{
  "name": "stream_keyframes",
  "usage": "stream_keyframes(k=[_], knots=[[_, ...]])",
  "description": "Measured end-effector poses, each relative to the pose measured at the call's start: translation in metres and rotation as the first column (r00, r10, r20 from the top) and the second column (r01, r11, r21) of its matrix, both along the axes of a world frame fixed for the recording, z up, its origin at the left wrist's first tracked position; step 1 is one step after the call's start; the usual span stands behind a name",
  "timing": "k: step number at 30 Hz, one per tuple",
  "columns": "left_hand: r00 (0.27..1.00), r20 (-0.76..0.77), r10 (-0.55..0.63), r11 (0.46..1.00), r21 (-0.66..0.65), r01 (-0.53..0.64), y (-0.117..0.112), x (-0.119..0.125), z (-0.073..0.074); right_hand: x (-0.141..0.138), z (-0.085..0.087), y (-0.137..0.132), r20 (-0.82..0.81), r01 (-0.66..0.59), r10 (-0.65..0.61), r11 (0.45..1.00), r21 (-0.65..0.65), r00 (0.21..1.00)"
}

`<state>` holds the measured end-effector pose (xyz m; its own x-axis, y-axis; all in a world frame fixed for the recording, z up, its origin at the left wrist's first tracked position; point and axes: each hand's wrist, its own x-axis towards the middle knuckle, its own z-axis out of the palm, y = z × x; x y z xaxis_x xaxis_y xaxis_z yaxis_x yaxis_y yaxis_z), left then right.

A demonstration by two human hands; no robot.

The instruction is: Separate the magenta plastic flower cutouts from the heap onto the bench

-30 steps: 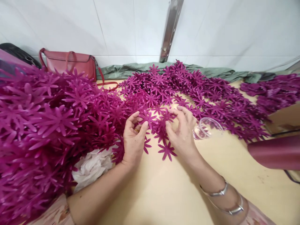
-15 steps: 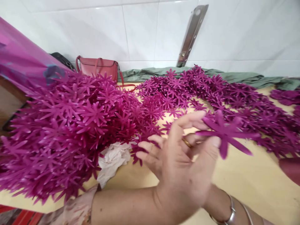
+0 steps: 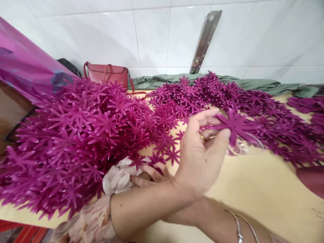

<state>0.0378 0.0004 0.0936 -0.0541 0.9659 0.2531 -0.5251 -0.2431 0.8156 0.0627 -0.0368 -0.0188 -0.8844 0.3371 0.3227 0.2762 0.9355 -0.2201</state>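
Note:
My left hand (image 3: 202,152) is raised over the table, its thumb and fingers pinching a magenta artificial flower petal piece (image 3: 234,125) with several narrow petals. A thin clear-white loop (image 3: 255,140) shows just behind that piece. Crossing beneath the left forearm, my right hand (image 3: 152,175) lies low at a crumpled white cloth or tissue (image 3: 120,177). Its fingers are apart and slightly bent, close to loose petal pieces (image 3: 155,158); the palm is hidden by my left arm. A large heap of the same petal pieces (image 3: 73,145) rises at the left.
More petal pieces (image 3: 215,91) lie in a band across the back and right of the table (image 3: 273,189). Behind them are a red handbag (image 3: 108,74) and green fabric (image 3: 157,81) along the tiled wall. A metal bracket (image 3: 205,42) is fixed there. Magenta plastic sheeting (image 3: 27,64) hangs at left.
My left hand has moved slightly up and left with the petal piece. My right hand has dropped down and left to the white cloth and the loose pieces beside it.

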Motion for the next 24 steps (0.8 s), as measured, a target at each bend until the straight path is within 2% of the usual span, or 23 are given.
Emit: stream_keyframes(k=[3, 6, 8, 10, 12, 14, 16, 18, 22, 24], knots=[[0.991, -0.082, 0.102, 0.995, 0.013, -0.101, 0.022, -0.008, -0.006, 0.015, 0.015, 0.003, -0.034, -0.098, 0.100, 0.993, 0.063, 0.994], [0.974, -0.150, 0.168, 0.982, 0.110, -0.152, 0.047, -0.021, -0.017, 0.020, 0.024, 0.015, -0.006, -0.149, 0.150, 0.988, 0.029, 0.989], [0.946, -0.171, 0.276, 0.954, 0.173, -0.246, 0.062, -0.031, -0.026, 0.023, 0.027, 0.026, 0.037, -0.143, 0.143, 0.990, 0.000, 0.989], [0.890, -0.159, 0.428, 0.897, 0.193, -0.397, 0.076, -0.041, -0.037, 0.029, 0.028, 0.040, 0.064, -0.118, 0.117, 0.993, 0.006, 0.991], [0.851, -0.163, 0.500, 0.859, 0.214, -0.464, 0.084, -0.048, -0.045, 0.036, 0.028, 0.055, 0.065, -0.097, 0.096, 0.995, 0.023, 0.993], [0.835, -0.168, 0.524, 0.843, 0.237, -0.482, 0.087, -0.051, -0.050, 0.043, 0.029, 0.071, 0.064, -0.085, 0.082, 0.996, 0.039, 0.995], [0.840, -0.169, 0.516, 0.846, 0.255, -0.468, 0.086, -0.051, -0.048, 0.046, 0.031, 0.082, 0.050, -0.061, 0.058, 0.997, 0.048, 0.997], [0.855, -0.158, 0.494, 0.856, 0.261, -0.447, 0.082, -0.049, -0.040, 0.049, 0.037, 0.087, 0.004, -0.029, 0.029, 0.999, 0.046, 1.000], [0.898, -0.114, 0.424, 0.891, 0.228, -0.392, 0.065, -0.045, -0.013, 0.059, 0.055, 0.073, -0.120, 0.041, -0.044, 0.999, -0.032, 0.992], [0.934, -0.085, 0.346, 0.927, 0.183, -0.326, 0.053, -0.039, -0.005, 0.070, 0.059, 0.064, -0.183, 0.152, -0.159, 0.987, -0.054, 0.970]])
